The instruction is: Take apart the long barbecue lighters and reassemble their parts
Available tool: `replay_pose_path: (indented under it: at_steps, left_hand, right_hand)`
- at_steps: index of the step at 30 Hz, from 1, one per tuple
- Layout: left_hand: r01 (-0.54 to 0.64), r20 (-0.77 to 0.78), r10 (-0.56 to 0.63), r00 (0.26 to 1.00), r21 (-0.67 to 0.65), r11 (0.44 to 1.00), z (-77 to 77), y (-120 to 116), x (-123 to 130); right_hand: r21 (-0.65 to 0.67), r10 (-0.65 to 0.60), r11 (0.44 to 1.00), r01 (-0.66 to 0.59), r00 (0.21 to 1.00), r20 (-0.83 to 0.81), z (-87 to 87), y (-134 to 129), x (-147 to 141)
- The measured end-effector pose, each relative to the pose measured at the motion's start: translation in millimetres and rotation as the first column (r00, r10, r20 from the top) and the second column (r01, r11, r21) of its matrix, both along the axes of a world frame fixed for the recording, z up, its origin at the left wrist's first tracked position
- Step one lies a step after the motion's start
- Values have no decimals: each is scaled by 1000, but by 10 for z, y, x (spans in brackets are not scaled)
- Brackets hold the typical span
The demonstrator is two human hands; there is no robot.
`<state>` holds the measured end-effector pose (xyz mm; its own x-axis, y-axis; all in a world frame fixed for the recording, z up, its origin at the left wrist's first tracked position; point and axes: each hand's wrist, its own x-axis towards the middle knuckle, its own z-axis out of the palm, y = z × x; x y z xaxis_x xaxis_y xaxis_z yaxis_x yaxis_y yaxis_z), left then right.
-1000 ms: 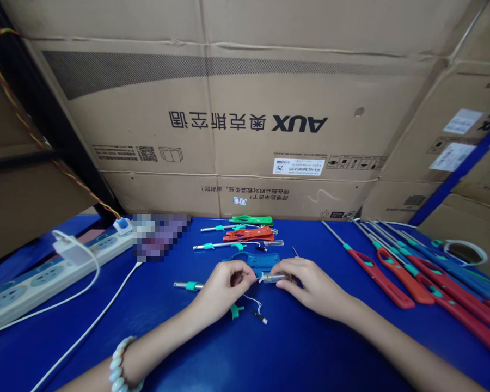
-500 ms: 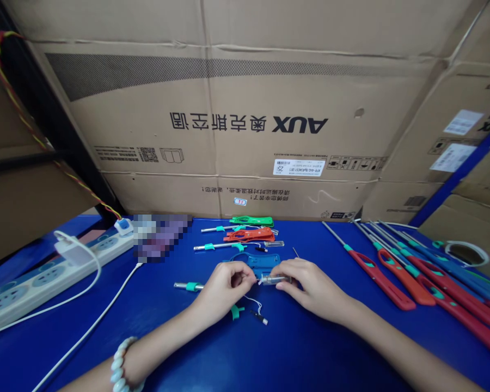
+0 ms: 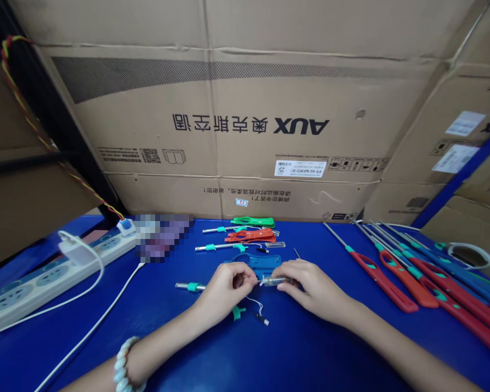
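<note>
My right hand (image 3: 312,284) grips a clear lighter fuel tank (image 3: 270,281), lying level with its valve end toward the left. At that end, the thumb and fingertips of my left hand (image 3: 227,287) are pinched together on something too small to make out. Just behind my fingers is a blue lighter handle shell (image 3: 265,262). A metal lighter tube with a teal collar (image 3: 193,287) runs behind my left hand. In front of it lie a teal piece (image 3: 238,313) and a black igniter (image 3: 261,319) with a white wire.
Farther back lie an orange lighter shell (image 3: 251,236) and a green one (image 3: 253,222) with tubes and small parts. Several long-necked lighters (image 3: 386,280) lie at the right. A white power strip (image 3: 71,275) and cables are at the left. Cardboard (image 3: 245,152) stands behind the table.
The camera view has shifted very slightly. Both hands keep almost the same pose at the fuel tank, and the parts on the table lie as before.
</note>
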<state>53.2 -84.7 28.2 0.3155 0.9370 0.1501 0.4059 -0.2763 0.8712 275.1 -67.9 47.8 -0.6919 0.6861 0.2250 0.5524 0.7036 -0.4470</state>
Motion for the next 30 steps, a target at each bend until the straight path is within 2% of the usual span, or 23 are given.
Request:
replay_pose_path:
  at_steps: [6,30]
  left_hand:
    - [-5,-29,6,1000,39,999,-25,9,0]
    - [-17,-31,19,999,40,999,-27,-14,5]
  right_hand:
    - [21,6,1000,-6,1000,22,15,-9,-17]
    - [39,8,999,-10,999,51,4,-28,-52]
